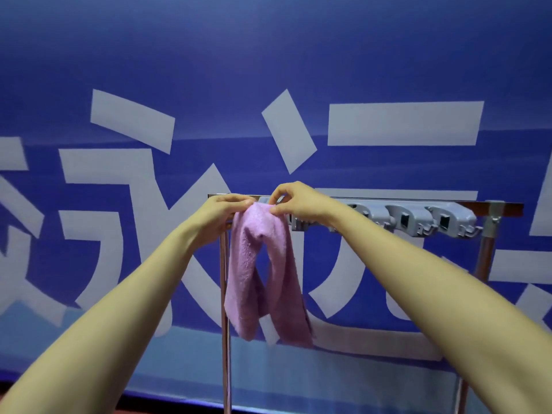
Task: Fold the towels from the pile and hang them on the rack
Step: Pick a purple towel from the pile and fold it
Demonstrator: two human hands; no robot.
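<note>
Mid-frame, I am watching the left grip (224, 209) and the right grip (300, 204) both pinching the top fold of the lilac towel (257, 279), fingers curled on the cloth. The towel is hanging in two tails at the left end of the rack (507, 206) (the grips are hiding whether it lies over the bar), beside the grey hook strip (418, 219).

Blue banner backdrop
A banner (268, 55) with big white characters (403, 124) spans behind the left hand (222, 213) and right hand (301, 204); dark floor (149, 411) shows far below them.
</note>
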